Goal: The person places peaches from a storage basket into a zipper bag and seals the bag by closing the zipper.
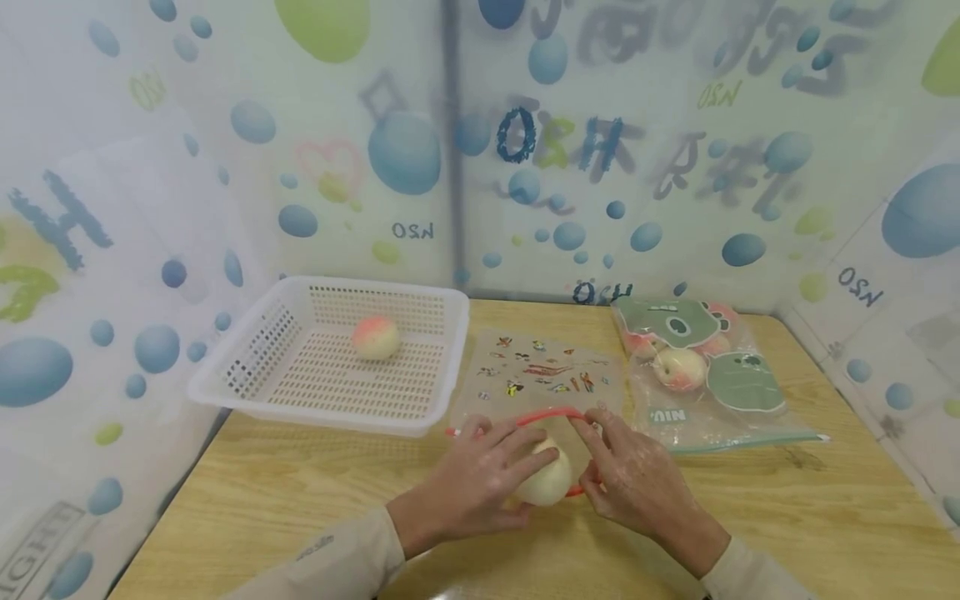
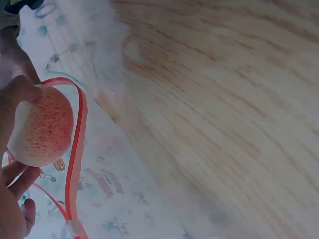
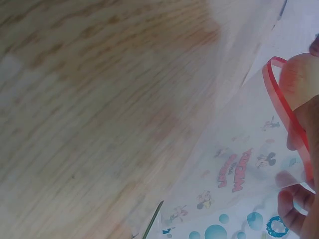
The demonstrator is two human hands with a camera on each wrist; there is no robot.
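Observation:
My left hand (image 1: 474, 477) grips a peach (image 1: 547, 479), pale on the side facing the head camera. In the left wrist view, the peach (image 2: 49, 127) shows its speckled red side between thumb and fingers. A clear zip bag (image 1: 551, 354) printed with small cartoon figures lies flat, its red zip edge (image 1: 551, 413) towards me. The peach is at the bag's mouth, which stands open around it. My right hand (image 1: 637, 477) pinches the red edge at the mouth's right side. The right wrist view shows the red strip (image 3: 280, 97) curving beside the peach.
A white plastic basket (image 1: 442, 400) stands at the left with one peach (image 1: 377, 338) inside. At the right lies another clear zip bag (image 1: 720, 425), with a green cartoon print and several peaches in it. Printed curtains (image 1: 337, 242) enclose the back and sides of the wooden table (image 1: 300, 492).

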